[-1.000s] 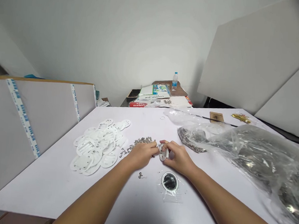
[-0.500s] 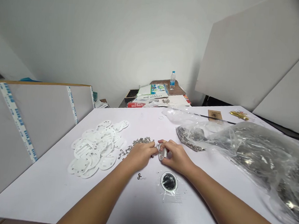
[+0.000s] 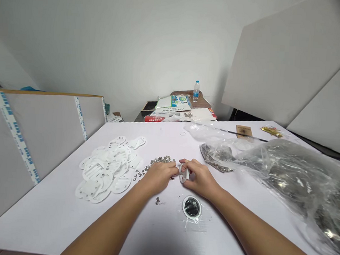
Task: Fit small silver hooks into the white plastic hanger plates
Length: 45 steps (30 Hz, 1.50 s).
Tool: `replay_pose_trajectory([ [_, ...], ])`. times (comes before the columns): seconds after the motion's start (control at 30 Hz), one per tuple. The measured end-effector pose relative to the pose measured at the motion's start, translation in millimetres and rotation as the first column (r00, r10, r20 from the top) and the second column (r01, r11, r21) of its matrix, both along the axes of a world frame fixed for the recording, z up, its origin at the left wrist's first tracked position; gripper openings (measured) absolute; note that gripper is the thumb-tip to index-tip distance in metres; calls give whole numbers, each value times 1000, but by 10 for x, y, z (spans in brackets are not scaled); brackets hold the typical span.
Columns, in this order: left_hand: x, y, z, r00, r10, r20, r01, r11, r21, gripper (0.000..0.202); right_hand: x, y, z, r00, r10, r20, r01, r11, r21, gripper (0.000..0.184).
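Note:
My right hand pinches a small white round plastic piece, held on edge above the table. The fingers of my left hand are closed against the left side of that piece; whatever they pinch is too small or hidden to name. Behind my left hand lies a pile of small silvery metal parts, partly covered by the hand. One loose metal part sits nearer to me. Below my right hand, a round black disc with a white rim rests on a clear plastic wrapper.
White flat round pieces lie heaped on the left. To the right, a large clear plastic bag of metal parts spreads over the table beside a smaller bag. A brown card and a water bottle stand farther back.
Both hands stay almost in place, still at the white piece. The view has shifted very slightly; nothing on the table has visibly been moved.

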<state>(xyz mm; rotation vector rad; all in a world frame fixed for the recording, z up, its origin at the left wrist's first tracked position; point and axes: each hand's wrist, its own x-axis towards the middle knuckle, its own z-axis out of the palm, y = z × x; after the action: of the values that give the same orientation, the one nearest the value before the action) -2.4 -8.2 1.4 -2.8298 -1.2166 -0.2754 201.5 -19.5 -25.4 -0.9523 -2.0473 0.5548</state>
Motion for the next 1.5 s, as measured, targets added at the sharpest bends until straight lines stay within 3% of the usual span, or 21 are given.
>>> replay_pose_trajectory([
  [0.3,41,-53,78,998,54,-29,-55,998,-26,31,-23,0,20,1000,15,7,-15,1000,8,35],
  [0.67,145,-86,32,981,156,-119,-159,987,-20,26,-47,-5,13,1000,-8,-16,8,1000,-23,31],
  [1.13,151,-79,-8,980,130,-151,-136,990,-34,30,-49,11,-35,999,-39,-14,39,999,-34,27],
  [1.37,72,-52,-10,996,78,-38,-80,995,-60,26,-65,-12,-6,998,-55,-6,55,998,-37,24],
  [1.5,-41,-12,23,974,78,213,-47,988,-148,23,-42,-18,23,991,-120,-64,117,992,-50,21],
])
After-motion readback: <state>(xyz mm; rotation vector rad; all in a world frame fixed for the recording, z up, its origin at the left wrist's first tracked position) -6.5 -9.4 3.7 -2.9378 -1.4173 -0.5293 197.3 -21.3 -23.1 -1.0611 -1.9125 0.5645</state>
